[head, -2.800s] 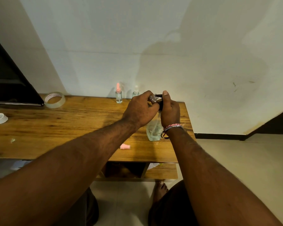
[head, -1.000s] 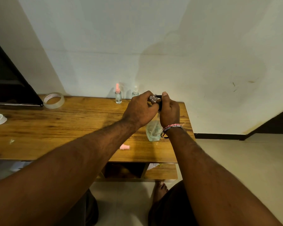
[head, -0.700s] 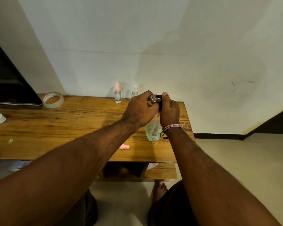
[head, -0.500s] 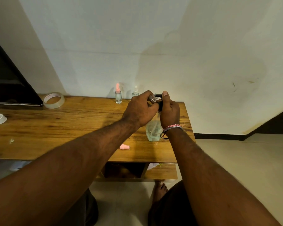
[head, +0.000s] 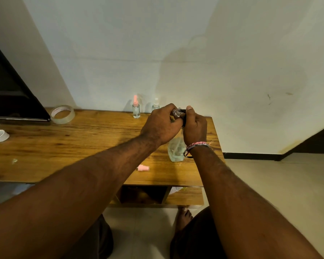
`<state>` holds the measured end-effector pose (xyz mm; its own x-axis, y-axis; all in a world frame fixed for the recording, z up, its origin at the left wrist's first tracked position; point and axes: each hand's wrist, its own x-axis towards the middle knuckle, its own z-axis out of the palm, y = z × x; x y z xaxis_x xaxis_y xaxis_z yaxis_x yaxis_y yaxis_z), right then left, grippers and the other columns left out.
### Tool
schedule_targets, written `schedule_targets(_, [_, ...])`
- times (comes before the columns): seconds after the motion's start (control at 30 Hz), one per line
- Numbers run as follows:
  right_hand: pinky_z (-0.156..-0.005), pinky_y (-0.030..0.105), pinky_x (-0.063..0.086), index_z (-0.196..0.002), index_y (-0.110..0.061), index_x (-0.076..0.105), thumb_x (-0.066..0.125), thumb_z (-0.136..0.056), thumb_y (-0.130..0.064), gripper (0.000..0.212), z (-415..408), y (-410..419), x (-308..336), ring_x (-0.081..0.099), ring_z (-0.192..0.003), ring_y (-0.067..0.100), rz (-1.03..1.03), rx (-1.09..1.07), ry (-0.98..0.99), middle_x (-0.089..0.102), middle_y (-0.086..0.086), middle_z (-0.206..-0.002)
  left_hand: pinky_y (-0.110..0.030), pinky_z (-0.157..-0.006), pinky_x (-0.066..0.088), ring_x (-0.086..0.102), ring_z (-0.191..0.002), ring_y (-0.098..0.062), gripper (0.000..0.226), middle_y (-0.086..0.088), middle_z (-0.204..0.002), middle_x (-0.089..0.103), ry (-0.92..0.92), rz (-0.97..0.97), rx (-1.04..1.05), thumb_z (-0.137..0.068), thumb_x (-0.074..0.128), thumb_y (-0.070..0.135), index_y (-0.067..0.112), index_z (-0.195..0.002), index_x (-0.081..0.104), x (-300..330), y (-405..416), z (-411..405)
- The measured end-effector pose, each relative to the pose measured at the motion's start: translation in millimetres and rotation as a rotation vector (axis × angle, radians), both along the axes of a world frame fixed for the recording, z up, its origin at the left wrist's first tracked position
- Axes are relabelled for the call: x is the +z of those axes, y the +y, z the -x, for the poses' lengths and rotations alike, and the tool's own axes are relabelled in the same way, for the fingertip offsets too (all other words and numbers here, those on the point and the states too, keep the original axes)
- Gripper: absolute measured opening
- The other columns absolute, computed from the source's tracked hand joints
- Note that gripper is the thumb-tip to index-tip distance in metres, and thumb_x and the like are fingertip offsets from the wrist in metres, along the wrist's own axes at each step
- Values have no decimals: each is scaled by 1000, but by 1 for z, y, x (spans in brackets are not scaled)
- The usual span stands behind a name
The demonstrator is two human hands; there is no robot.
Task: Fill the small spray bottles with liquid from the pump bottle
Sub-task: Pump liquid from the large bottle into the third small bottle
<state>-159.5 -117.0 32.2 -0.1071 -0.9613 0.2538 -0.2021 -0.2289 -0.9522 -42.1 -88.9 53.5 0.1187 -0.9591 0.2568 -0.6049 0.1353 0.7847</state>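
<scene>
Fingers of the left hand (head: 162, 126) are curled around a small clear spray bottle (head: 176, 113), of which only the neck and open mouth show above the knuckles; its body is hidden in the grip. Right hand (head: 195, 128) is closed over the black pump head (head: 184, 116) of the pump bottle (head: 176, 150), thumb straight and laid along the top of the head, remaining fingers wrapped below it.

Governing relation: the small bottle's mouth sits touching or just beside the pump nozzle, on its left side. Whether the nozzle tip is inside the mouth cannot be told. The small bottle appears tilted toward the nozzle. The pump bottle stands upright on the wooden table (head: 64, 146) directly beneath both hands, long axis vertical, partly filled with clear liquid.

Judgement: the step in hand is dispensing; the next press calls for downward force from the right hand while the left keeps the mouth aligned. Misalignment would spill liquid over the fingers.

Other items: a pink spray cap (head: 143, 168) lies on its side near the front edge, well apart from the hands. A pink-capped spray bottle (head: 136, 109) and a white-capped spray bottle (head: 155, 105) stand upright at the wall.
</scene>
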Motion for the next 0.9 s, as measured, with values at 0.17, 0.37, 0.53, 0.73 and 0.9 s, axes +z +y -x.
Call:
schedule_targets(0.17, [-72, 44, 59, -69, -27, 75, 42, -96, -60, 54, 1, 2, 1, 70, -74, 25, -34, 28, -31, 73, 10, -70, -29, -61, 50, 65, -72, -13, 8, 7, -79, 70, 27, -5, -1, -95, 69, 27, 20, -98, 67, 1, 1, 1])
schedule_targets(0.37, [-71, 38, 58, -72, -22, 77, 42, -92, -67, 61, 1, 2, 1, 71, -75, 26, -50, 37, -51, 74, 9, -70, -21, -59, 44, 63, -69, -9, 5, 10, -78, 68, 45, -16, 2, -96, 69, 24, 20, -99, 67, 1, 2, 1])
schedule_targets(0.53, [-63, 39, 55, -72, -11, 77, 43, -96, -60, 65, 0, 0, -1, 68, -68, 26, -16, -8, -6, 71, 11, -66, -26, -63, 53, 66, -75, -10, 11, 9, -82, 70, 34, -5, 9, -96, 70, 26, 18, -104, 69, 0, 2, 1])
schedule_targets(0.73, [-62, 44, 53, -66, -18, 72, 42, -100, -49, 54, 0, 0, 2, 65, -69, 33, -14, -27, 1, 68, 16, -65, -31, -65, 57, 65, -74, -10, 13, 11, -81, 68, -11, 6, 4, -96, 69, 27, 18, -105, 69, 0, 1, 1])
schedule_targets(0.9, [-62, 31, 54, -67, -27, 72, 40, -95, -57, 52, 2, 3, 5, 68, -68, 21, -34, 36, -32, 70, 4, -65, -25, -61, 50, 64, -73, -10, 8, 10, -80, 67, -1, 3, -10, -96, 68, 24, 19, -101, 67, 1, 2, 2])
